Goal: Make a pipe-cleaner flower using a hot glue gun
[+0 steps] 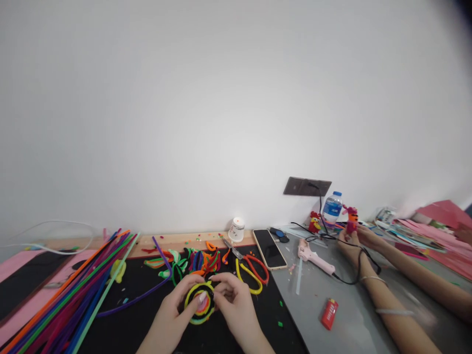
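Observation:
Low in the centre, over a black mat [121,322], a round coil [199,319] of pipe cleaner shows yellow, black, orange and pink rings. My left hand [175,309] grips its left side, with the thumb across the coil's face and fingers around the top edge. My right hand [236,302] is at the coil's right edge, its thumb and fingers pinched on the rim. Just beyond my hands lie bent pipe cleaner pieces [201,260] in several colours. Scissors [258,268] with red handles rest to the right, beside a yellow pipe cleaner loop [254,291].
Long pipe cleaners [79,290] lie at left. A paper cup [236,230] and phone [270,250] stand and lie behind. On the grey table are a glue gun [315,258], lighter [329,314] and bottle [332,207]. Another person's hands [350,246] hold a small figure [351,219] at right.

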`<state>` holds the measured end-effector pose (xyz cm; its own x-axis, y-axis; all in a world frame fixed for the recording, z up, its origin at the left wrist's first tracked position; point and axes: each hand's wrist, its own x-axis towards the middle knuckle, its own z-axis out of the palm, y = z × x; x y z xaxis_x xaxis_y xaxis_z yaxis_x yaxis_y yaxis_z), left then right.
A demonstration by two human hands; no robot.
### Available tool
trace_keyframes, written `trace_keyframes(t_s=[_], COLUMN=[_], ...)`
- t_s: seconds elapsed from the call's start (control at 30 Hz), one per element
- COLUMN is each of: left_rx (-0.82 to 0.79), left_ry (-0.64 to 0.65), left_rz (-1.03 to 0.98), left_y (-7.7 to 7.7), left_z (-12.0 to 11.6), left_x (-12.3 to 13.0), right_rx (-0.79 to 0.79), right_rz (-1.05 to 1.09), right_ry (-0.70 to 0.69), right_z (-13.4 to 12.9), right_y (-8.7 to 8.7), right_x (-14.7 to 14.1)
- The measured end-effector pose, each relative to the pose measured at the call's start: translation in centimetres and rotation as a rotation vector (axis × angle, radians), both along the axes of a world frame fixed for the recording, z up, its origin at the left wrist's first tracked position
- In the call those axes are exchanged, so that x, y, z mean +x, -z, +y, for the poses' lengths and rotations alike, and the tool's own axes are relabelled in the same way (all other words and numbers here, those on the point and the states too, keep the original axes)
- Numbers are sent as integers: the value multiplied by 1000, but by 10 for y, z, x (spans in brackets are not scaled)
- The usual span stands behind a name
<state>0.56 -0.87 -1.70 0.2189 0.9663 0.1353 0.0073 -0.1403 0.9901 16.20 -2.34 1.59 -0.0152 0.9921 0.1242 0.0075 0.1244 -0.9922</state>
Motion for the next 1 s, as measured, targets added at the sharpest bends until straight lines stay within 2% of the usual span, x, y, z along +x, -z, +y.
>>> trace_keyframes(t_s=[0.33, 0.43, 0.5, 0.6, 0.7, 0.77, 0.8, 0.9, 1.0], left_rx=[-9, -12, -14, -31, -44, -49, -52, -54, -55], left_ry=[-76, -128, -161, -172, -177, -186, -189, -187, -178], left_rz=[-23, -43, -46, -60, -81, -86, -87, -94, -95], left_y=[-7, -8, -7, -6, -7, -8, -8, -8, -9], left_z=[0, 2, 3, 4, 4, 4, 4, 4, 4], left_x=[-1, -3, -4, -4, -3, -2, -2, -1, -2], right_rx=[10, 76, 126, 162, 126, -12, -140, -321, -458], right_rz=[19, -50, -172, -418, -733, -1042, -1200, -1292, -1344], right_ry=[31, 141, 251, 385, 503, 586, 656, 743, 780], right_z=[2, 4, 4, 5, 12, 18, 21, 29, 34], right_y=[4, 2, -5, -23, -42, -51, -53, -51, -41], right_x=[3, 10, 23, 59, 117, 159, 178, 220, 239])
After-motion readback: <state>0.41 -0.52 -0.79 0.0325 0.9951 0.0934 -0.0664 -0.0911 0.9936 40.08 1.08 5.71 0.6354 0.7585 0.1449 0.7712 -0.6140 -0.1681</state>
